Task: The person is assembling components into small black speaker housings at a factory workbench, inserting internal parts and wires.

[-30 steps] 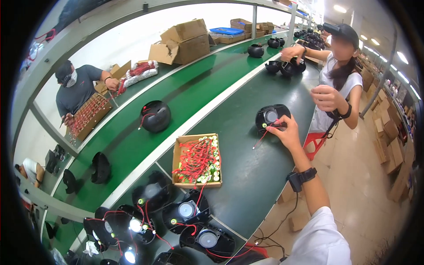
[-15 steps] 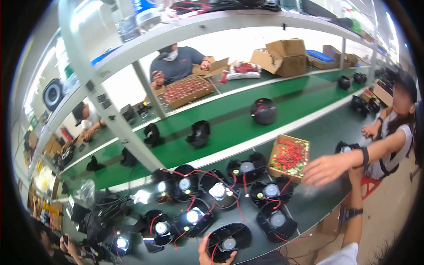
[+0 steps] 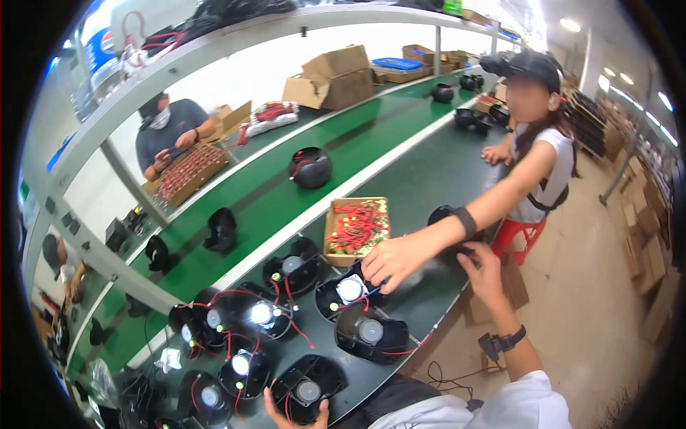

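At the table's near edge, my left hand [image 3: 294,416] grips a black half-round speaker housing [image 3: 331,372] with a silver speaker magnet and a red wire inside. My right hand [image 3: 487,274], wearing a watch, is at the near side of another black housing [image 3: 440,212]. Its fingers are apart and slightly curled, and a co-worker's forearm hides most of that housing. The co-worker's hand [image 3: 397,262] reaches over the housings beside an open cardboard box [image 3: 329,242] of red wires. Several similar housings [image 3: 366,349] with magnets and red wires lie around my left hand.
Behind the table runs a green conveyor belt [image 3: 261,179] carrying a black ball-shaped shell [image 3: 311,169] and several half shells. A metal shelf frame [image 3: 121,268] stands at the left. Across the belt, a person works over a box of small red parts [image 3: 187,171].
The view has swung right, so everything sits further left in it. The co-worker's hand has moved further over the housings near the wire box. My left hand still holds its housing.
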The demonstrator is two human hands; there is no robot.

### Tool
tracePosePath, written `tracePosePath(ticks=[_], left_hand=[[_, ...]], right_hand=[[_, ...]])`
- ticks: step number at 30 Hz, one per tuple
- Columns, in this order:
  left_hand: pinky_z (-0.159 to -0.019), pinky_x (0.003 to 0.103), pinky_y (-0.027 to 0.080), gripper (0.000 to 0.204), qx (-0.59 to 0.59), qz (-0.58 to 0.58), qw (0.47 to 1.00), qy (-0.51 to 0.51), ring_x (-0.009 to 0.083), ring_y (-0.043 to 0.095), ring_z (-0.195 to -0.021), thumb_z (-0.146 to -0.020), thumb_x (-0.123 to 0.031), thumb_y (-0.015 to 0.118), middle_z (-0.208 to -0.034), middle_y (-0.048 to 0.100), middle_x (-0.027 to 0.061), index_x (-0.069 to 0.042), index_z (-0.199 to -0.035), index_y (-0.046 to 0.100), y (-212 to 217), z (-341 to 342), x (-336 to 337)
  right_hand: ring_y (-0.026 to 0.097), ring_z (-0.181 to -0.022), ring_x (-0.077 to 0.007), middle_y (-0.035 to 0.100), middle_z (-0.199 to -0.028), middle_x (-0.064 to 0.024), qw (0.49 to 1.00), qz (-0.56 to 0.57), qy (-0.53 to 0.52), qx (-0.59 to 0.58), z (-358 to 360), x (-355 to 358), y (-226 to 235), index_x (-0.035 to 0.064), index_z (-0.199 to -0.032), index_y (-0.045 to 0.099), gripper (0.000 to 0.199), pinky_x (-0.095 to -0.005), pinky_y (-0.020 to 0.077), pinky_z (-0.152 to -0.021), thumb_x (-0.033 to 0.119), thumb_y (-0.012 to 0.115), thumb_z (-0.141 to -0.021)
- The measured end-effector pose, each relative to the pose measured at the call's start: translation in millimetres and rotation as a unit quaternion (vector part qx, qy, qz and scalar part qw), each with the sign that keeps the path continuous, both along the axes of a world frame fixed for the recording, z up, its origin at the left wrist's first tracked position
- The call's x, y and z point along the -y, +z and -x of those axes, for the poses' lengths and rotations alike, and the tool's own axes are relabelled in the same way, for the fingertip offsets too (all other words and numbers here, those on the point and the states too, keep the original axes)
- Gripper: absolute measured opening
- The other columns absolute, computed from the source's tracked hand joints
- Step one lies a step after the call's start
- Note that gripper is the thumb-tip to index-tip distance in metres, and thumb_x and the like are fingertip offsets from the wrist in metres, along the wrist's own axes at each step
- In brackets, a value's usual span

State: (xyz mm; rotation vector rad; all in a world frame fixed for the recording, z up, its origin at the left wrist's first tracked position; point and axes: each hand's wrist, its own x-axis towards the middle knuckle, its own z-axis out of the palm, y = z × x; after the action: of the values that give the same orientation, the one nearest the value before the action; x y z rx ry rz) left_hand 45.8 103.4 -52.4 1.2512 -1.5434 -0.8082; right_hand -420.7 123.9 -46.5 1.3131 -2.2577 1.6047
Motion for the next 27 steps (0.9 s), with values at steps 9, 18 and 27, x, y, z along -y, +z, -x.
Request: tracePosePath(ticks=[9,18,27], left_hand=[[-0.112,0.047,0.050,0.110,0.075,0.101,0.992,-0.006,0.0361,0.063,-0.124,-0.072,-0.017,0.095,-0.143,0.055,0.0240,0.004,-0.159,0.031,1.4,10.5,-2.5],[-0.109,0.048,0.050,0.084,0.018,0.047,0.998,0.045,0.0355,0.057,-0.133,-0.089,-0.033,0.085,-0.147,0.052,0.0223,0.002,-0.153,0.043,20.3,8.5,-8.1],[-0.110,0.049,0.049,0.096,0.013,0.052,0.997,-0.047,0.0480,0.054,-0.136,-0.087,-0.022,0.085,-0.158,0.042,0.0258,-0.006,-0.162,0.026,10.0,-3.4,-9.6]], right_hand=[[0.072,-0.090,-0.0285,0.072,-0.106,-0.0171,1.000,-0.015,-0.007,0.012,-27.2,-40.9,23.2,0.0017,-0.118,0.069,0.028,-0.0349,0.0573,-0.082,0.017,0.078,-0.095],[0.067,-0.091,-0.0158,0.068,-0.100,-0.0069,0.999,0.026,-0.009,0.024,-59.7,-22.9,17.3,0.0022,-0.112,0.069,0.022,-0.0326,0.0548,-0.079,0.008,0.075,-0.092],[0.063,-0.099,-0.0174,0.065,-0.102,-0.0057,0.867,-0.130,0.474,0.083,-159.0,31.3,154.0,0.0035,-0.122,0.060,0.029,-0.0309,0.0505,-0.083,0.012,0.068,-0.095]])
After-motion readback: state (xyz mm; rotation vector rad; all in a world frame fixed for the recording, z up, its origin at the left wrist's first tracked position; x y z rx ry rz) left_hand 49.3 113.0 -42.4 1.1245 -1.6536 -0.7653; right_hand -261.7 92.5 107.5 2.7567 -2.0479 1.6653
